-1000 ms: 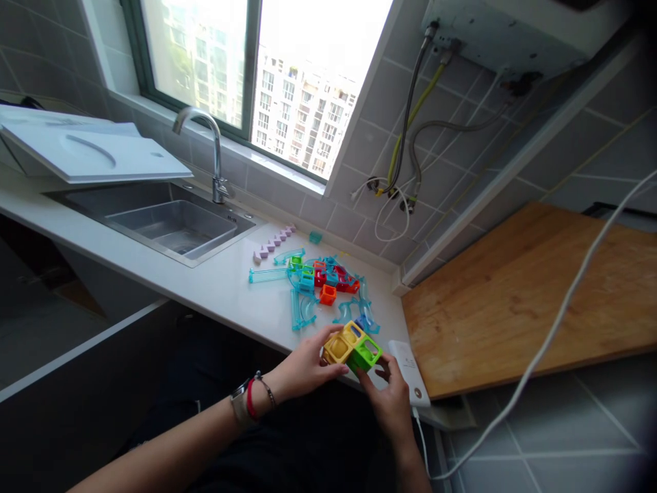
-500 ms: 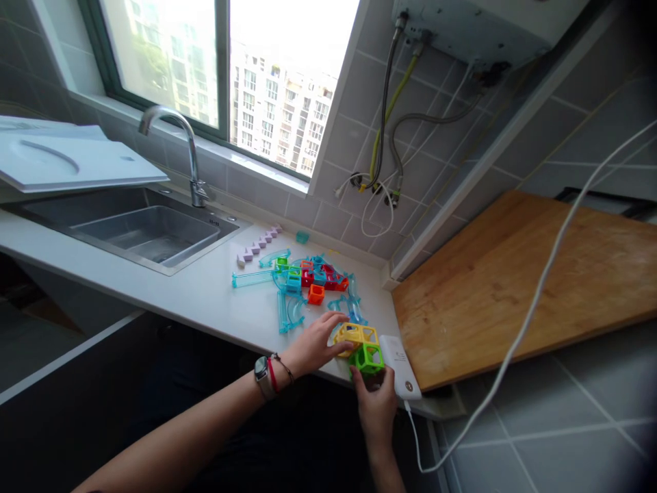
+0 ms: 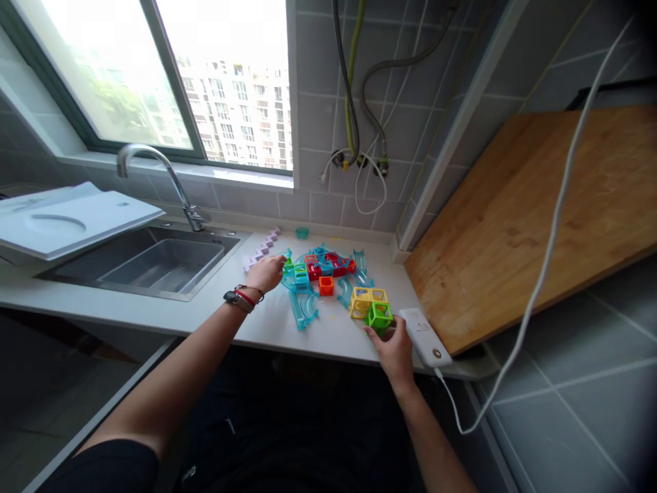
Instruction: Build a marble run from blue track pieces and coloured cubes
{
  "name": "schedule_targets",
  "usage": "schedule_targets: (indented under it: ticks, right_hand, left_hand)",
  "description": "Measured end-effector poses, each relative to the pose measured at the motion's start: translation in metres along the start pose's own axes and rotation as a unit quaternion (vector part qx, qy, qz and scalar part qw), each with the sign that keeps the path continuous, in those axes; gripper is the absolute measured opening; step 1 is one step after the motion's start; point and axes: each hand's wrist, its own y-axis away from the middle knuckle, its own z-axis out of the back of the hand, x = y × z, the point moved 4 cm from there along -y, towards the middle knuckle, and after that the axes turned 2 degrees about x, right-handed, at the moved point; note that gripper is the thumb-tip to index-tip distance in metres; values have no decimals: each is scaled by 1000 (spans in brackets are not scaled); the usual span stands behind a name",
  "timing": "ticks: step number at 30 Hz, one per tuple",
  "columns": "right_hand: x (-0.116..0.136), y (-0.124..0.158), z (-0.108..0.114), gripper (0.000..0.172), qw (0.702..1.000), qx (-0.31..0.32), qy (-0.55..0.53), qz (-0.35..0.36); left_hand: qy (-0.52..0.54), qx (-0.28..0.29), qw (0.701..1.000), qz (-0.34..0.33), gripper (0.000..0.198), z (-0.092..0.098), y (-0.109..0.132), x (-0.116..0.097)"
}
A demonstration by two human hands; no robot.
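Observation:
A cluster of yellow and green hollow cubes (image 3: 370, 307) rests on the white counter (image 3: 215, 311) near its front edge. My right hand (image 3: 393, 346) is behind the green cube, fingers curled against it. My left hand (image 3: 267, 272), with a watch and red band at the wrist, reaches to the left end of a pile of coloured blocks and clear teal track pieces (image 3: 321, 274); its fingers close on a teal track piece. A row of lilac zigzag pieces (image 3: 261, 249) lies just beyond that hand.
A steel sink (image 3: 148, 263) with a curved tap (image 3: 164, 181) is at the left, with a white board (image 3: 66, 219) over its far end. A white power bank (image 3: 425, 335) with a cable lies right of the cubes. A wooden board (image 3: 518, 219) fills the right.
My left hand left the yellow cubes and moved up-left to the pile's left end. The cube cluster now rests on the counter. The camera swung towards the right.

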Motion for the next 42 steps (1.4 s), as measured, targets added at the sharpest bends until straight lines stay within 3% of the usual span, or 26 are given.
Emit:
schedule_targets:
  ticks: [3, 6, 9, 12, 17, 22, 26, 31, 34, 38, 40, 42]
  right_hand:
    - [-3, 18, 7, 65, 997, -57, -41, 32]
    - [-9, 45, 9, 44, 993, -73, -82, 43]
    - [-4, 69, 6, 25, 992, -39, -95, 69]
    - [18, 79, -3, 11, 987, 48, -94, 121]
    - [84, 59, -27, 17, 948, 186, -109, 236]
    - [143, 11, -77, 29, 929, 217, -77, 291]
    - [164, -28, -127, 45, 937, 218, -91, 257]
    - [170, -70, -173, 49, 924, 208, -316, 58]
    - [177, -87, -189, 46, 910, 196, -365, -19]
    - [183, -83, -184, 48, 862, 215, -456, -55]
    - [180, -69, -169, 54, 823, 225, -519, -48]
    - [170, -51, -149, 64, 810, 219, -542, -40]
  left_hand:
    - [-5, 41, 999, -7, 37, -14, -26, 25]
    - [0, 76, 997, -28, 40, -27, -42, 38]
    - [0, 102, 994, -41, 35, -33, -54, 45]
    - [-3, 118, 992, -46, 27, -35, -64, 50]
    - [4, 113, 992, -48, 22, -34, -69, 55]
    - [38, 34, 997, -57, 26, -23, -62, 48]
    - [96, -14, 994, -58, 29, -8, -54, 45]
    - [212, -48, 974, -55, 41, 5, -45, 40]
    - [281, -48, 956, -66, 49, 12, -36, 29]
    - [406, -62, 908, -85, 56, 29, -9, 5]
    - [454, -67, 883, -103, 56, 34, 14, -11]
    - [478, -36, 869, -124, 52, 33, 39, -30]
